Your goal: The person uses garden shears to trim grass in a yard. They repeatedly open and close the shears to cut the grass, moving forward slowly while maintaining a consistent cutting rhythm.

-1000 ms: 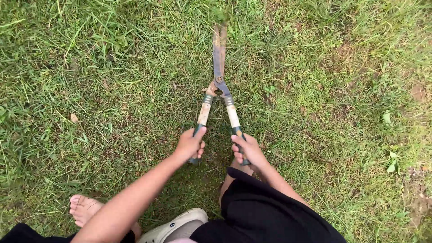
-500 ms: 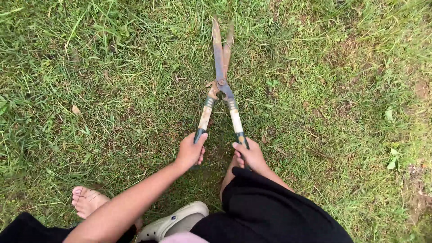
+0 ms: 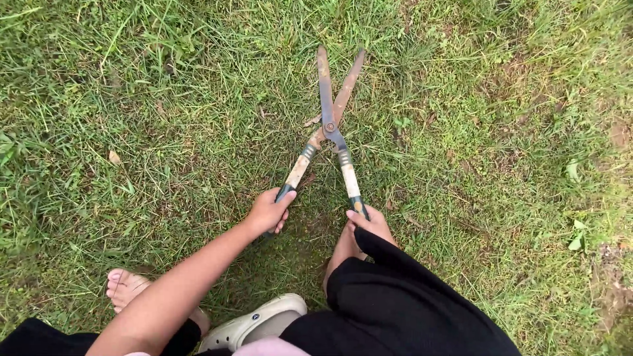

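Note:
A pair of garden shears (image 3: pixel 328 125) with rusty blades lies low over the grass (image 3: pixel 165 118), blades spread apart in a narrow V pointing away from me. My left hand (image 3: pixel 268 212) grips the dark end of the left handle. The right handle's end is held by my right hand (image 3: pixel 369 224), whose forearm is partly covered by a black garment (image 3: pixel 409 303). Both handles are pale with dark grips.
My bare foot (image 3: pixel 124 287) rests on the grass at lower left, and a pale clog shoe (image 3: pixel 257 324) sits near the bottom centre. A bare dirt patch (image 3: pixel 616 290) shows at the right edge. A dry leaf (image 3: pixel 115 157) lies to the left.
The shear blades were together a second ago and have swung apart as my hands moved the handles outward.

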